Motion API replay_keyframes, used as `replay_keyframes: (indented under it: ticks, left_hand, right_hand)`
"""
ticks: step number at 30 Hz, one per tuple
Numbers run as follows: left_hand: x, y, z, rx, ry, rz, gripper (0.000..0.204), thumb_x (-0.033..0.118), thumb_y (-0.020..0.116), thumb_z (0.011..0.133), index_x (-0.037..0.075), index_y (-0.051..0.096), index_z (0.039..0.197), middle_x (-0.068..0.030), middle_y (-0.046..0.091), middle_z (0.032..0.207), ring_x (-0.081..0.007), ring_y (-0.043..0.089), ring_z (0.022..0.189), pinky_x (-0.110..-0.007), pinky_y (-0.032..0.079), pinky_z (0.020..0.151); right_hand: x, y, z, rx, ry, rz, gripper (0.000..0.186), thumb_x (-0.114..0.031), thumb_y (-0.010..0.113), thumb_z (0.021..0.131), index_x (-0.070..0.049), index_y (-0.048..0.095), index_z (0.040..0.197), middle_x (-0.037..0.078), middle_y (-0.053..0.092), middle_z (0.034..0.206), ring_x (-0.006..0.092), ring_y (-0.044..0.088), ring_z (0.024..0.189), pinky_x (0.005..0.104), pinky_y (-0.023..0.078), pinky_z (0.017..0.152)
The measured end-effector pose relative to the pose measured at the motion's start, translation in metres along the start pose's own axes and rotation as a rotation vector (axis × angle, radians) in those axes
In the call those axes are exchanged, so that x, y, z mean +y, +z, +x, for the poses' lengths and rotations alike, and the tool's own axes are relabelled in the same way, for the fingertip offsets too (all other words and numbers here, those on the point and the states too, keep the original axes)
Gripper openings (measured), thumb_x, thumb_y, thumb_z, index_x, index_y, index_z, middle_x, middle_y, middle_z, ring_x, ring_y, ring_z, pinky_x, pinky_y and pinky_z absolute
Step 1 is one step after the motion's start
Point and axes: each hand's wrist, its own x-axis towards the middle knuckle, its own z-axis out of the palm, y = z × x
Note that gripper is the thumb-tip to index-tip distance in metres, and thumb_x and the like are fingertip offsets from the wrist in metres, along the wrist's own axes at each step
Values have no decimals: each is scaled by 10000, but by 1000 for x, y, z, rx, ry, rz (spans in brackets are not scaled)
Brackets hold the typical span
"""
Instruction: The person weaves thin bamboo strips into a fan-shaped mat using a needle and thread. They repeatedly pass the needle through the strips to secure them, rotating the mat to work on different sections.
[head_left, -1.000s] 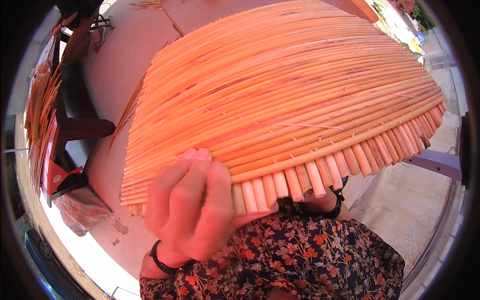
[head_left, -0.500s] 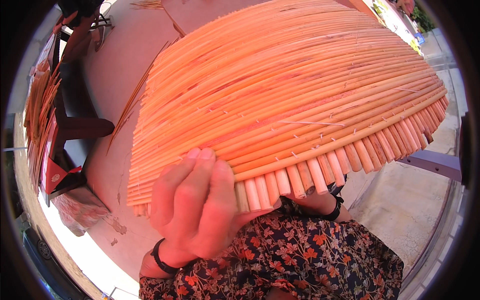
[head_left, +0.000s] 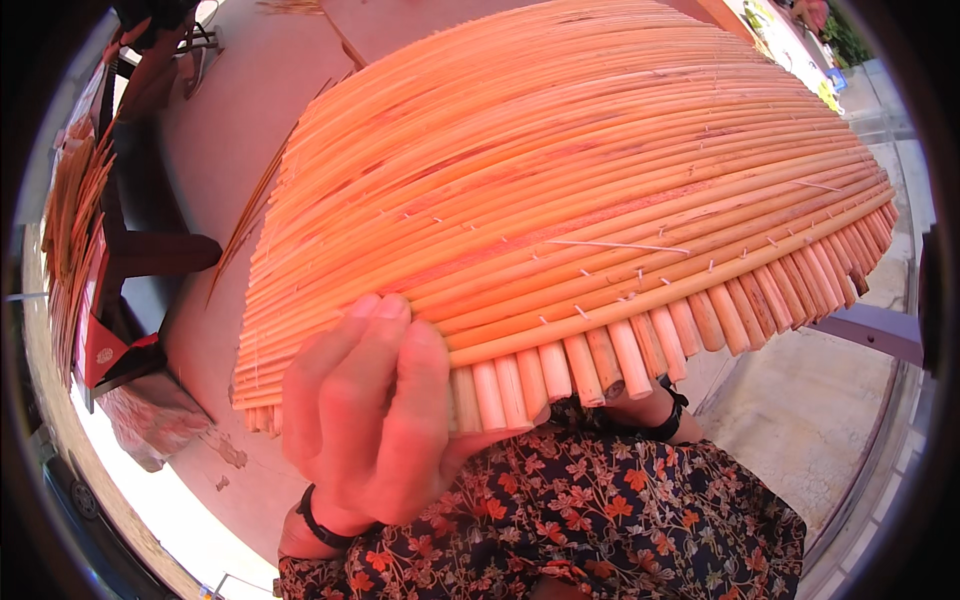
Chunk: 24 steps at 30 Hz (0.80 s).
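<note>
A large mat of reed stalks (head_left: 560,180), laid side by side and stitched with pale thread, fills the middle of the view. Short cut stalk ends of a second, crosswise layer stick out along its near edge. My left hand (head_left: 370,410) grips the near left edge, fingers on top and the thumb side underneath. Beneath the mat's near edge shows part of my right hand and wrist (head_left: 640,408); its fingers are hidden by the mat. A loose end of white thread (head_left: 620,246) lies across the top stalks.
Loose thin stalks (head_left: 250,205) lean beside the mat's left side. At the far left, a bundle of stalks (head_left: 75,220) rests by a dark bench (head_left: 165,255). Another person's leg (head_left: 155,80) shows at the upper left. A purple-grey bar (head_left: 870,330) stands at right.
My left hand and the mat's left end have shifted slightly to the left. The grip looks the same, and the right wrist has hardly moved.
</note>
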Motion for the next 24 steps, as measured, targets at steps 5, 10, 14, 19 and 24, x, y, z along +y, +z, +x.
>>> replay_keyframes:
  ticks: [5, 10, 14, 19, 24]
  left_hand:
    - [-2, 1, 0, 15, -8, 1, 568, 495, 626, 996, -68, 686, 1030, -222, 688, 946, -345, 680, 824, -397, 609, 693]
    - [-2, 1, -1, 9, 4, -4, 563, 492, 628, 995, -68, 690, 1013, -218, 691, 932, -347, 685, 820, -397, 608, 690]
    - [1, 5, 1, 17, 8, 21, 562, 494, 650, 981, -66, 694, 1003, -216, 694, 932, -342, 687, 810, -395, 608, 692]
    - [4, -2, -3, -73, -11, 0, 611, 512, 667, 969, -69, 631, 1155, -263, 687, 1052, -347, 679, 871, -421, 552, 753]
    - [4, -1, -3, -44, -12, -4, 581, 500, 653, 978, -66, 652, 1106, -243, 692, 1005, -337, 679, 845, -405, 568, 719]
  right_hand:
    - [-2, -5, 2, -16, 7, 8, 508, -262, 598, 1002, -39, 513, 1451, 142, 544, 1410, 311, 524, 1329, 494, 398, 1138]
    - [-3, -4, 2, -19, 9, 13, 521, -250, 607, 1002, -33, 499, 1463, 140, 541, 1415, 314, 518, 1333, 492, 387, 1148]
    - [-3, 3, 0, -47, 43, 94, 532, -241, 614, 1002, -28, 487, 1473, 138, 539, 1419, 316, 514, 1337, 491, 378, 1157]
    - [-14, 14, -12, -128, 142, 149, 514, -248, 628, 975, -19, 546, 1428, 160, 537, 1420, 343, 505, 1349, 514, 367, 1157]
    - [-15, 22, -14, 22, 345, 497, 487, -247, 606, 981, -19, 557, 1408, 159, 542, 1408, 313, 524, 1322, 493, 389, 1134]
